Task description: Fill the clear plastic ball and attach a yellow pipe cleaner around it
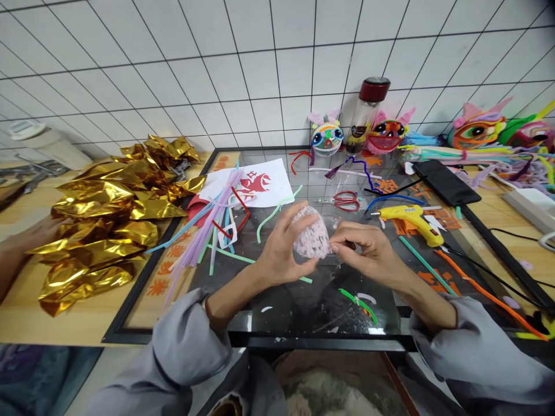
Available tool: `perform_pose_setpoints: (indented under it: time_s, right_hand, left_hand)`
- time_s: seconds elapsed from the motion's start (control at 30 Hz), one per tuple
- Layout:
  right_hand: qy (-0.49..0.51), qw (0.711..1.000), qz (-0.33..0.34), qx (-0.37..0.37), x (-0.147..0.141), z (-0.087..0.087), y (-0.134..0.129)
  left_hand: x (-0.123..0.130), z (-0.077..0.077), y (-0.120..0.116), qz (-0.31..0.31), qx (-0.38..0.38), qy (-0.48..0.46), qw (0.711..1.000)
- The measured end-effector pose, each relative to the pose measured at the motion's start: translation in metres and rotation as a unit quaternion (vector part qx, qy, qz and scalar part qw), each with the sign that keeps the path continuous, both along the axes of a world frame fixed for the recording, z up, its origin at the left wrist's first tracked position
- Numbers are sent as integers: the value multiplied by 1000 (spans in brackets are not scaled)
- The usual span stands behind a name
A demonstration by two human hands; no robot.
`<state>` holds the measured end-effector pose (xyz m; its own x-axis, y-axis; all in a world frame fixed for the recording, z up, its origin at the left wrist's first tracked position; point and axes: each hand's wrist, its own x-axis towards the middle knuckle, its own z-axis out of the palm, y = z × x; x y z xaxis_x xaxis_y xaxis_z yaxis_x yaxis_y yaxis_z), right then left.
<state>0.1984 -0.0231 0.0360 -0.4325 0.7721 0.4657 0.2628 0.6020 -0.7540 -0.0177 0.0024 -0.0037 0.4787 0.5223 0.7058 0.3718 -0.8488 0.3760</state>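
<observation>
Because the left hand grasps the pale pink ball, seemingly for steadiness, the right hand can pinch its near right edge.

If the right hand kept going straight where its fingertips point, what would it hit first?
The pale pink piece in the left hand; the right hand is at its edge, though actual contact is hard to tell.

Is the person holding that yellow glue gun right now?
No, the yellow glue gun lies untouched, while the left hand holds a pale pink rounded piece and the right hand pinches at its edge.
</observation>
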Motion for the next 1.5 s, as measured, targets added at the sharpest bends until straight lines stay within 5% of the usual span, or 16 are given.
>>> perform_pose_setpoints:
  time_s: [0.27, 0.6, 0.73, 0.87, 1.0, 1.17, 1.37, 1.5]
  right_hand:
    - [98, 989, -101, -54, -18, -7, -10]
    - [276, 924, -175, -200, -22, -6, -7]
    - [303, 923, -178, -153, -6, -7, 3]
    - [184, 952, -244, -37, 13, -5, 13]
    - [22, 992, -121, -33, 24, -9, 21]
    - [-154, 984, -64, -57, 22, -36, 29]
    - [43, 982, -156, -97, 20, -32, 28]
    - [137, 974, -103, -152, 16, -18, 19]
  left_hand:
    - [2, -3, 0, 6, 30, -29, 999]
    - [6, -5, 0, -1, -27, -73, 997]
    - [3, -4, 0, 14, -64, -81, 995]
    - [0, -4, 1, 32, -128, -92, 987]
    - [0, -5, 2, 37, -180, -101, 978]
    - [1, -9, 1, 12, -238, -128, 963]
    - [2, -9, 3, 2, -333, -179, 926]
    - [4, -8, 2, -22, -401, -209, 892]
